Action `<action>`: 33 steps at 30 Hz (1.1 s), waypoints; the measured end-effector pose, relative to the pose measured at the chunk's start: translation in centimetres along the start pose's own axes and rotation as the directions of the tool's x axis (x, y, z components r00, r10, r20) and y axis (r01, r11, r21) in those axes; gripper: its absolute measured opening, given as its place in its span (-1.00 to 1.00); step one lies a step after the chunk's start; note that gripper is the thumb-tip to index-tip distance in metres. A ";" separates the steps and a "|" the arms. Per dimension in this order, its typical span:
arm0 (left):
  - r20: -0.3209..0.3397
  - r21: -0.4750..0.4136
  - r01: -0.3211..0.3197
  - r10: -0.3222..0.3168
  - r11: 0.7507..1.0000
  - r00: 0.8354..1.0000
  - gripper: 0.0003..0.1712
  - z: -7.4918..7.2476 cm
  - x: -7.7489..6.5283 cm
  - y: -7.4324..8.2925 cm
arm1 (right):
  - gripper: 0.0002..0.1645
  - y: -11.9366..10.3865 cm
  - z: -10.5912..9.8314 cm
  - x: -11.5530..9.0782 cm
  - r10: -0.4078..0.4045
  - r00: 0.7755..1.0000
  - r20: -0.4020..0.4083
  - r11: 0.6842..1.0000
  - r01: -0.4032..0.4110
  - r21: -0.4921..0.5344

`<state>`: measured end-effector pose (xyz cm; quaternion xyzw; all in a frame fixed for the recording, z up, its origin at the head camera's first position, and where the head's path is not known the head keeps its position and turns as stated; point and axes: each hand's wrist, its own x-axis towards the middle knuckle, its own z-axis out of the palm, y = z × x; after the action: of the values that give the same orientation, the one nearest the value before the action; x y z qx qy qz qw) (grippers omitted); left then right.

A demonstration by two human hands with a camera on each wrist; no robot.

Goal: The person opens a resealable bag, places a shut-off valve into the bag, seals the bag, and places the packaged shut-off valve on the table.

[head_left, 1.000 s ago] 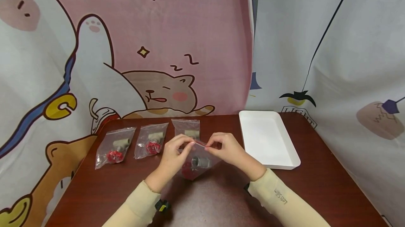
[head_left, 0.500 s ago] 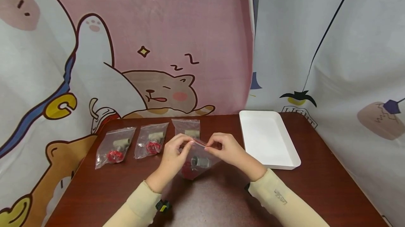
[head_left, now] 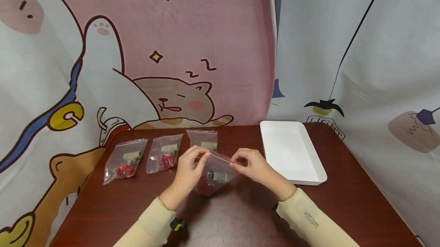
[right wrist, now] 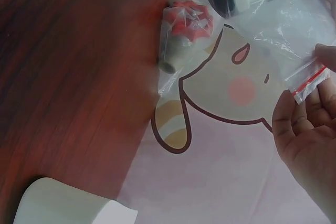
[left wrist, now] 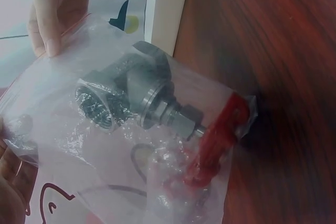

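A clear zip bag (head_left: 229, 166) hangs between the two hands above the table. Inside is a grey metal valve (left wrist: 149, 95) with a threaded opening and a red handwheel (left wrist: 216, 145). In the head view the left hand (head_left: 188, 166) pinches the left part of the bag's top edge between thumb and fingers. The right hand (head_left: 253, 166) pinches the same edge farther right, at the red seal strip (right wrist: 310, 80) in the right wrist view. Between the hands the edge is stretched taut. In the left wrist view the left fingers are partly cut off by the frame.
Three more bagged valves lie along the back left of the brown table (head_left: 233, 220): a left bag (head_left: 124, 162), a middle bag (head_left: 164, 153) and a third bag (head_left: 203, 137), partly behind the left hand. A white tray (head_left: 315, 182) stands at the right. Printed curtains (head_left: 227, 29) hang behind.
The right hand has slid right and slightly down along the bag's top edge, widening the gap between the hands. The left hand and the bagged valve have hardly moved.
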<state>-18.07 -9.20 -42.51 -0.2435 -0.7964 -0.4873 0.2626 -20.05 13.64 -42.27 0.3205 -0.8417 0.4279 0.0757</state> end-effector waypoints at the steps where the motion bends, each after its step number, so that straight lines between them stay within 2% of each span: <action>1: 0.001 -0.004 0.003 -0.003 1.000 1.000 -0.89 0.0 0.0 0.0 | -0.88 0.0 0.0 0.0 -0.007 1.000 -0.004 1.000 0.007 -0.004; 14: -0.018 0.015 -0.039 0.040 0.999 0.999 -0.89 0.4 -0.1 0.3 | -0.95 0.1 0.1 -0.8 -0.071 0.997 -0.032 0.996 0.069 -0.053; 24: 0.011 -0.032 -0.016 0.016 0.999 1.000 -0.90 1.0 -0.2 0.4 | -0.94 0.5 0.0 -1.5 -0.054 0.997 -0.053 0.997 0.050 -0.064; 33: 0.013 -0.025 -0.011 0.012 1.000 1.000 -0.92 0.9 -0.1 0.6 | -0.92 1.1 -0.5 -2.2 -0.067 0.996 -0.053 0.994 0.062 -0.090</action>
<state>-17.78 -8.16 -42.53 -0.2546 -0.7907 -0.4939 0.2570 -19.03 15.50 -43.61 0.3318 -0.8467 0.3962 0.1270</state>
